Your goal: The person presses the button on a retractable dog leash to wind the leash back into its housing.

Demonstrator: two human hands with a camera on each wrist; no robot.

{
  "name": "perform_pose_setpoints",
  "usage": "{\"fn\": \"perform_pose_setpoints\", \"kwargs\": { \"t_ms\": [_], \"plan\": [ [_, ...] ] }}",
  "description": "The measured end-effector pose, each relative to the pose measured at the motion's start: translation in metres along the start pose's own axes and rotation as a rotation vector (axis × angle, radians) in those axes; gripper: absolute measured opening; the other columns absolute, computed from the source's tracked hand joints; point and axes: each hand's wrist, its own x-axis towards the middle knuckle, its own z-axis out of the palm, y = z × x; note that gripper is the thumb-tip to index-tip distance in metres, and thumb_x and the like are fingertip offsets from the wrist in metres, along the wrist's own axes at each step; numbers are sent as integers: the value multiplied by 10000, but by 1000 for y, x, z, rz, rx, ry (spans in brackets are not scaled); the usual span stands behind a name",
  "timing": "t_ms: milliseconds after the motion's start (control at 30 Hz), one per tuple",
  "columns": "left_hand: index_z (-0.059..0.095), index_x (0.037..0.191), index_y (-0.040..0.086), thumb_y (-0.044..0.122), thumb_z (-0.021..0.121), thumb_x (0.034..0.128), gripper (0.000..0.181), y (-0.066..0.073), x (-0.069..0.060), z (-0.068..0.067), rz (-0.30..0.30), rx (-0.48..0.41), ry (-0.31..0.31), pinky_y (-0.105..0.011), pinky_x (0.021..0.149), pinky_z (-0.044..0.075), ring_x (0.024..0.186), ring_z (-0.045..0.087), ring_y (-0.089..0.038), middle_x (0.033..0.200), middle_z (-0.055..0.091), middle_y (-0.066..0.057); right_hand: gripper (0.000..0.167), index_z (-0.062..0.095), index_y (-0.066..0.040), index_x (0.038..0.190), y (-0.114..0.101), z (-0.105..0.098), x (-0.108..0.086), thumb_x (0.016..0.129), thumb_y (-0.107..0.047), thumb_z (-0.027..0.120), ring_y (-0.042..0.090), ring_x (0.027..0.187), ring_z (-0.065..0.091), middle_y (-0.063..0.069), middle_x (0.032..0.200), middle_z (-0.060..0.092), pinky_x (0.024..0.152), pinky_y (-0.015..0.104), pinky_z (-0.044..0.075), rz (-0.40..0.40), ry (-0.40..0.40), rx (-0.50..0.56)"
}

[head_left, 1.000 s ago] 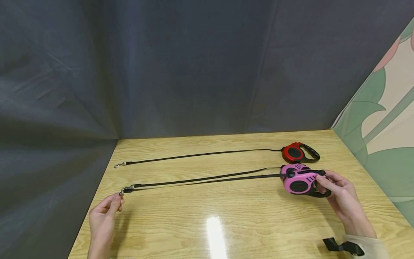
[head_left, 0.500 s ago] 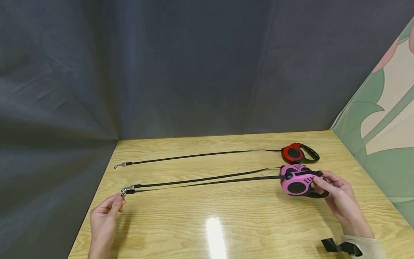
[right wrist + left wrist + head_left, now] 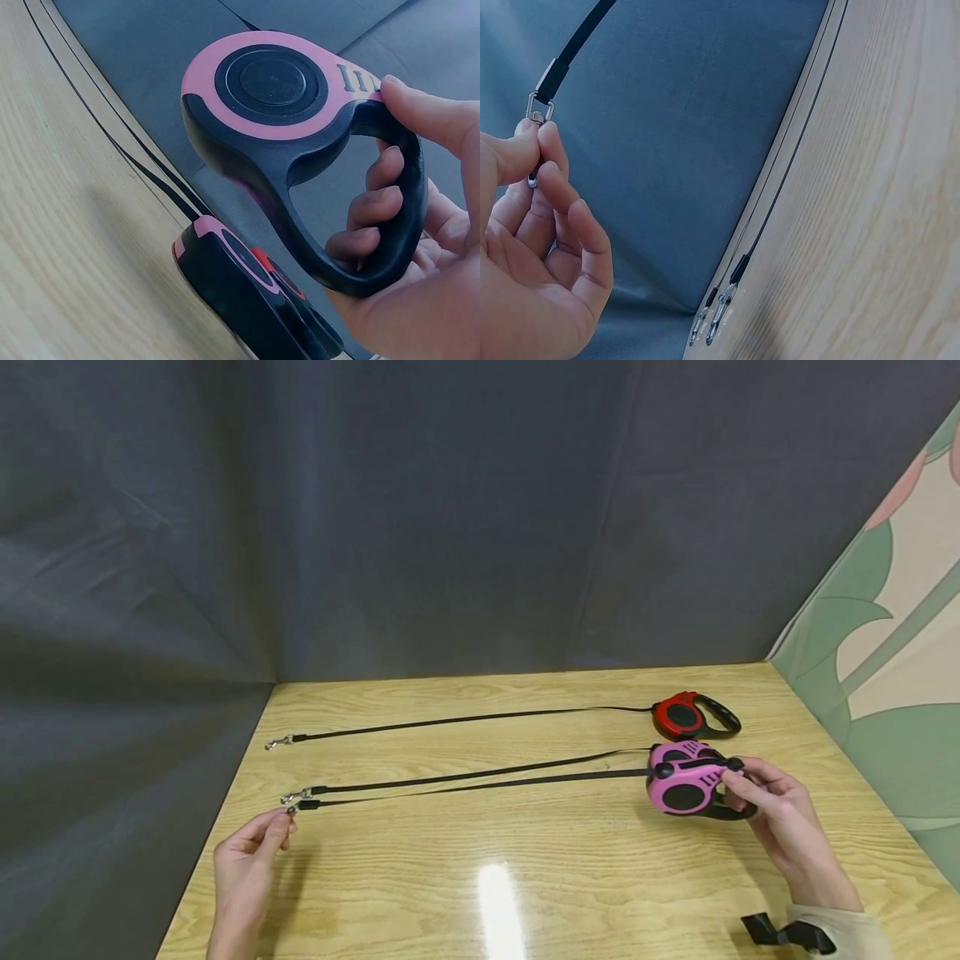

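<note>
Raised above the table, a pink and black retractable dog leash (image 3: pixel 266 82) is gripped by its handle loop in my right hand (image 3: pixel 786 814), thumb near the top of the case. Its black strap (image 3: pixel 525 781) stretches left to a metal snap hook (image 3: pixel 538 112), which my left hand (image 3: pixel 249 860) pinches between thumb and index finger. Behind it a second pink leash (image 3: pixel 225 262) lies on the table, partly hidden in the head view. Its strap runs out to its own snap hook (image 3: pixel 296 797), close behind my left fingertips.
Farther back lies a red and black leash (image 3: pixel 678 717), its strap extended left to a snap hook (image 3: pixel 279 742). Dark cloth (image 3: pixel 450 527) stands along the wooden table's (image 3: pixel 390 885) back and left sides. A patterned panel (image 3: pixel 915 635) borders the right.
The held pink leash has shifted slightly left with my right hand. My left hand has drifted a little right with its hook, which now sits apart from the lying leash's hook.
</note>
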Motion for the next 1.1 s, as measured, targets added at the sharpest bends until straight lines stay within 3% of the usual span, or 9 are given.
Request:
{"fn": "perform_pose_setpoints", "kwargs": {
  "t_ms": [467, 1100],
  "plan": [
    [826, 878, 156, -74, 653, 1012, 318, -2, 2, 2, 35, -27, -38, -162, 603, 473, 612, 583, -36, 712, 745, 118, 420, 800, -122, 1062, 1, 5, 0, 1058, 136, 468, 71, 678, 610, -55, 795, 699, 645, 199, 486, -1, 4, -7],
    [825, 885, 158, -63, 655, 1015, 308, -3, -1, 3, 18, -1, -37, -158, 621, 484, 623, 588, -35, 710, 740, 121, 409, 791, -103, 1076, 4, 6, -2, 1058, 140, 462, 89, 676, 594, -37, 786, 695, 647, 222, 480, -5, -10, -13]
  ]
}}
